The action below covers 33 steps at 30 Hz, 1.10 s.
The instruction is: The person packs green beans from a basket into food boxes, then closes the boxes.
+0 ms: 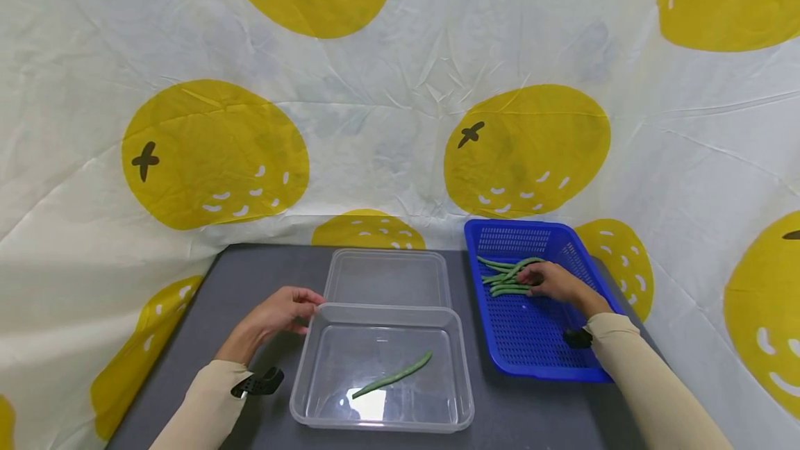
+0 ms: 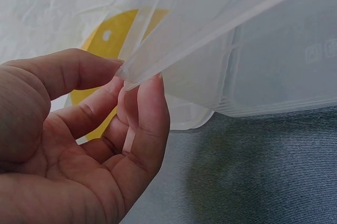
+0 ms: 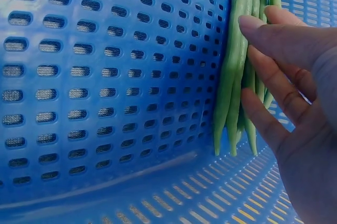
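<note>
Beans being moved from basket to tub, one bean [image 1: 392, 374] already laid in the clear tub [image 1: 381, 424]: tub corner is pinched by the left hand [image 1: 279, 312], while straight fingers [image 3: 274, 34] of the right hand [image 1: 553, 281] are laid on the bean pile [image 1: 506, 276] in the blue basket [image 1: 531, 339]; a single bean is judged next to be pinched and lifted.

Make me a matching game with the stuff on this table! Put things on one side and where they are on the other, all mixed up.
Things:
1. single green bean
2. bunch of green beans
3. left hand
4. right hand

Places:
A. in the blue basket, against its far side
B. touching the corner of the clear tub
C. lying alone in the near clear tub
D. resting on the bean bunch

Pairs: 1-C, 2-A, 3-B, 4-D
</note>
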Available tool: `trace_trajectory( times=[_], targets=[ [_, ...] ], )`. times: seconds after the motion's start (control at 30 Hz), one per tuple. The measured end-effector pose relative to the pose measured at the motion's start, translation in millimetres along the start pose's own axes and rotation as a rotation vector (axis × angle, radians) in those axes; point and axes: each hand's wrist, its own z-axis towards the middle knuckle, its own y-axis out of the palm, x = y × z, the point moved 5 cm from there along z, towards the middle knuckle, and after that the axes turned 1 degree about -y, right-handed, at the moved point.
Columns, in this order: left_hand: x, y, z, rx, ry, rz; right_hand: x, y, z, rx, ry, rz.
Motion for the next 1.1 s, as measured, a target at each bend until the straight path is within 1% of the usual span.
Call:
trace_trajectory(
  times=[0.27, 0.47, 0.57, 0.73, 1.1],
  targets=[
    [-3.2, -0.4, 2.4, -0.007, -0.002, -0.019, 2.9, 3.1, 0.0, 0.017, 0.061, -0.044],
    [-2.6, -0.1, 1.0, -0.006, 0.007, -0.014, 3.9, 5.5, 1.9, 0.032, 0.051, -0.115],
    [-1.6, -0.4, 0.1, 0.003, 0.006, -0.009, 5.5, 6.3, 2.2, 0.035, 0.031, -0.129],
    [0.3, 0.2, -1.1, 0.006, 0.004, -0.001, 7.3, 4.6, 0.8, 0.034, 0.032, -0.136],
    [1.7, 0.1, -1.5, -0.006, 0.003, 0.002, -1.1, -0.8, -2.1, 0.041, 0.001, -0.2]
  ],
)
